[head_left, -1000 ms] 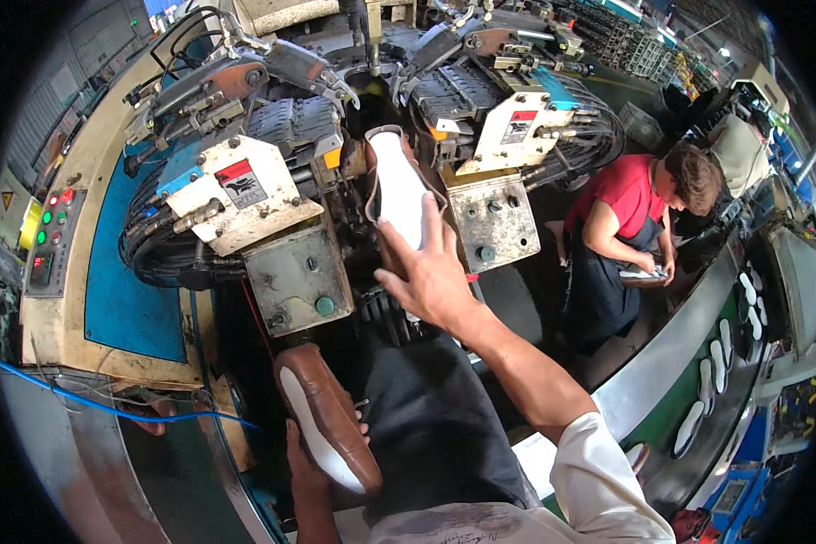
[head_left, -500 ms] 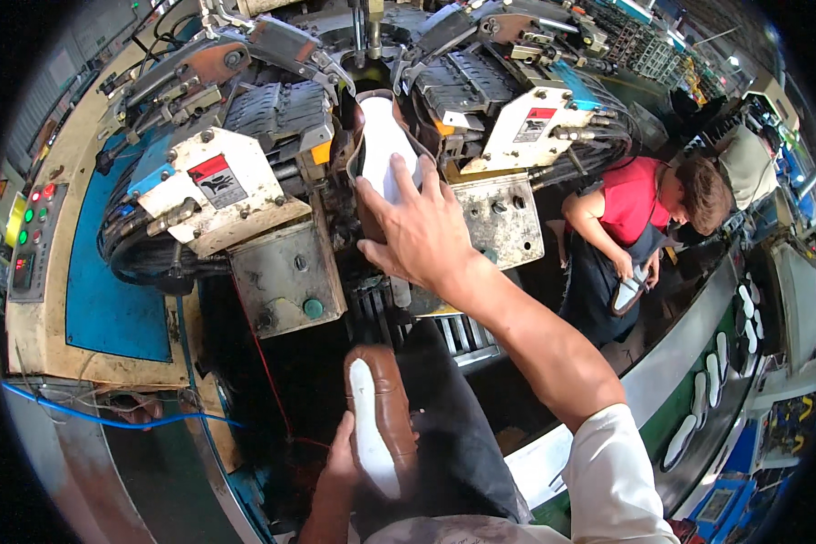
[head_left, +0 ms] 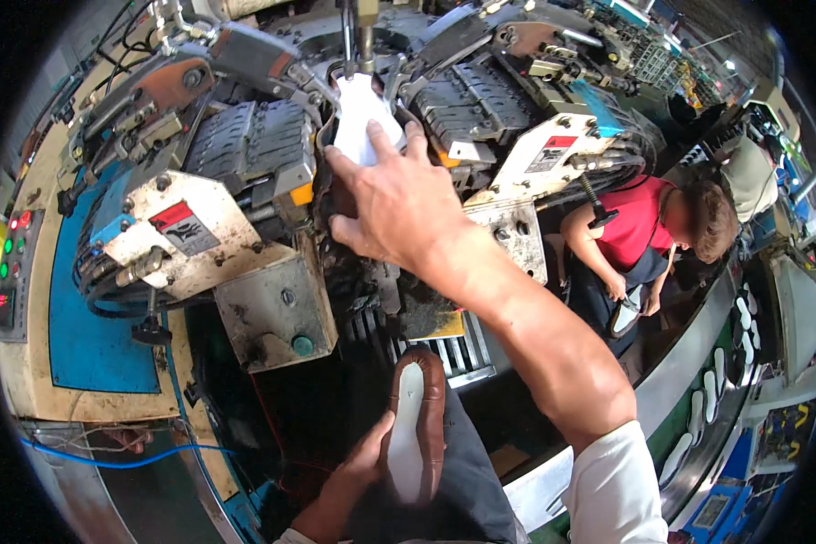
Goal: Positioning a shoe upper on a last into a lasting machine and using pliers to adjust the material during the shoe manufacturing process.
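Note:
A shoe upper (head_left: 361, 102) with a white sole face turned up sits in the middle of the machine, its far end between the metal jaws. My right hand (head_left: 399, 199) grips its near end, fingers spread over the white face and thumb at the side. Much of that near end is hidden under the hand. Low in front of me, my left hand (head_left: 372, 451) is closed round the side of a brown leather shoe upper (head_left: 434, 408) with a white insole (head_left: 410, 426) facing up. Its fingers are partly hidden behind the shoe.
The machine's clamp blocks (head_left: 272, 150) and white guard plates (head_left: 177, 236) flank the shoe. A button panel (head_left: 16, 272) stands at the left. Right of me, a co-worker in a red shirt (head_left: 639, 222) handles another shoe beside a conveyor (head_left: 675, 426) carrying several white-soled pieces.
The shoe upper in the machine and my right hand have moved farther in, between the jaws. My left hand and the brown shoe have shifted right, the shoe now more upright.

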`<state>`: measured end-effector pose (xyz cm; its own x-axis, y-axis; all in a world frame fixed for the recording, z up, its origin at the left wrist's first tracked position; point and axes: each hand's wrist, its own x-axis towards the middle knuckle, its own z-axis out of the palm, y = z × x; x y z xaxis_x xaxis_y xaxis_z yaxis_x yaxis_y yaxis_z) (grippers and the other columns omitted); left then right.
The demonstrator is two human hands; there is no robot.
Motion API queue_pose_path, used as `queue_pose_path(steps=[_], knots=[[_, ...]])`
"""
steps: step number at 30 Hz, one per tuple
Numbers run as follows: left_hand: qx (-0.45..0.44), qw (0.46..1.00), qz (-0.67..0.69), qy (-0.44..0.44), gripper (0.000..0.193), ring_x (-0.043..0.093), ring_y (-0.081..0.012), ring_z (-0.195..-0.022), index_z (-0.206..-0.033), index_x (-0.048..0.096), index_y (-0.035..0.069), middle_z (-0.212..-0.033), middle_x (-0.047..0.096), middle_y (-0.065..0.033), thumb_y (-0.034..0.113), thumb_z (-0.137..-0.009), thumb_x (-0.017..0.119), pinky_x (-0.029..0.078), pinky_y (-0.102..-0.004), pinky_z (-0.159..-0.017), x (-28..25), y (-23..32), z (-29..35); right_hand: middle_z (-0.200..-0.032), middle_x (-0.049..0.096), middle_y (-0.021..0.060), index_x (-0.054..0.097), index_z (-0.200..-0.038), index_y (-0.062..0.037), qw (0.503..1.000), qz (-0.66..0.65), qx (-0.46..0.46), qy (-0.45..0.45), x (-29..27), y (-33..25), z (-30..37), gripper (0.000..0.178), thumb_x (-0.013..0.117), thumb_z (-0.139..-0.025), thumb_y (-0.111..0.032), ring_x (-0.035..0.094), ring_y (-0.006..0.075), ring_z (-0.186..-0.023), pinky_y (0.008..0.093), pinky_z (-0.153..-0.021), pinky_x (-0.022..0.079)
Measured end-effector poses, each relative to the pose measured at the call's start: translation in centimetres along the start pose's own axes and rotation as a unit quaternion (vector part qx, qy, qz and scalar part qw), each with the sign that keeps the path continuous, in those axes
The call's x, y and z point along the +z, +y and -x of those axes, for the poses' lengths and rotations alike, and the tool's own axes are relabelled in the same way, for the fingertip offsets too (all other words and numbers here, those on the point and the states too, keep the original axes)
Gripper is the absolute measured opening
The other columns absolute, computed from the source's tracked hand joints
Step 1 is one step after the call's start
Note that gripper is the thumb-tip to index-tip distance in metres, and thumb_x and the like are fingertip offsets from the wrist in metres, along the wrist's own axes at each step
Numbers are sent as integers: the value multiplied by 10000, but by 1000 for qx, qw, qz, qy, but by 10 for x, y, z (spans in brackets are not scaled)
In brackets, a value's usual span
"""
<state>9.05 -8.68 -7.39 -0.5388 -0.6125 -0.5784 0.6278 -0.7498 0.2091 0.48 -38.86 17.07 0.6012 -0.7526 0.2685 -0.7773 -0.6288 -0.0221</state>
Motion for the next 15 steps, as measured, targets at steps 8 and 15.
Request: queue_pose_path(steps=[8,15], knots=[[92,990,-101,17,568,655,-258,-1344,-1588,526,44,-1428,683,-167,440,-1196,417,508,-418,-1179,-15,-23,8,-1688,399,339,463,-1668,-180,996,-8,36,-85,-22,-25,-9,854,776,-960,-540,407,683,-1477,634,-1195,496],[159,981,-109,-2,641,623,-237,-1363,-1650,437,50,-1504,603,-147,421,-1139,543,510,-400,-1173,23,-22,39,-1615,534,310,533,-1625,-76,925,-362,19,116,35,15,128,689,686,-1054,-430,520,484,-1494,524,-1284,397]])
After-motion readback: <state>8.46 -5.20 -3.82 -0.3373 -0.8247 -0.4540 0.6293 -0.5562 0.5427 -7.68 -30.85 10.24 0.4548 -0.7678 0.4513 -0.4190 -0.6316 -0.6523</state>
